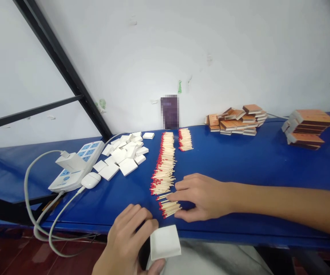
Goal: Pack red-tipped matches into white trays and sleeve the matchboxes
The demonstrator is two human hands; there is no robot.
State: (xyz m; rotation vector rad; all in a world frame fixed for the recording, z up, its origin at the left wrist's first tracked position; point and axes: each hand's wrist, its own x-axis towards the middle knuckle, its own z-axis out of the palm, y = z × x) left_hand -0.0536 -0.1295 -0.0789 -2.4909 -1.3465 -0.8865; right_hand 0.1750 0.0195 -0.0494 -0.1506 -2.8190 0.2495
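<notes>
A white matchbox tray (165, 243) is in my left hand (129, 235), pinched between thumb and fingers just past the table's front edge. My right hand (200, 196) rests on the table with its fingers apart. Its index fingertip touches the near part of a long row of red-headed matches (166, 160). By its thumb lies a small bunch of matches (170, 209), slightly separated from the row. I cannot see any match lifted off the table. A shorter group of matches (185, 139) lies farther back, right of the row.
A heap of white trays (121, 154) sits left of the matches. Matchbox sleeves lie in a pile (240, 121) and a stack (310, 126) at the back right. A power strip (76, 168) with a charger, a white case (90, 180) and cables occupies the left.
</notes>
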